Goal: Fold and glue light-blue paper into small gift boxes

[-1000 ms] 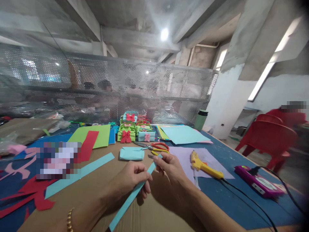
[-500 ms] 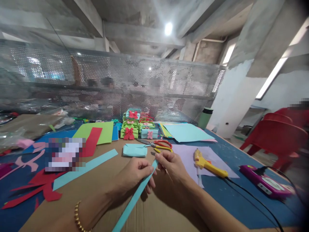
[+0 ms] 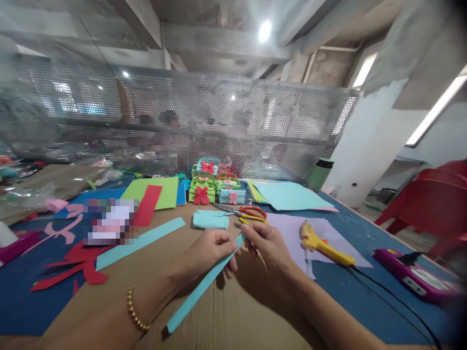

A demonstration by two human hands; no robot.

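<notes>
A narrow light-blue paper strip (image 3: 202, 290) slants across the brown cardboard (image 3: 146, 296), its near end low in front of me. My left hand (image 3: 215, 250) pinches it below the far end, thumb on top. At the far tip, the fingertips of my right hand (image 3: 264, 240) are closed on the same strip. Just beyond my hands lies a small folded light-blue paper box (image 3: 210, 219). Scissors (image 3: 251, 213) with red and yellow handles rest behind my right hand. A wider light-blue strip (image 3: 142, 243) lies flat to the left.
Small paper bags with bows (image 3: 201, 194) stand at the back. A yellow glue gun (image 3: 324, 245) lies on lilac paper (image 3: 355, 248) at right, its cord running to a purple power strip (image 3: 412, 274). Red paper scraps (image 3: 93, 270) and a green bottle (image 3: 321, 175) are also there.
The whole scene has shifted a little to the right and up in view. The strip's near end now shows fully. Both hands keep their hold on it.
</notes>
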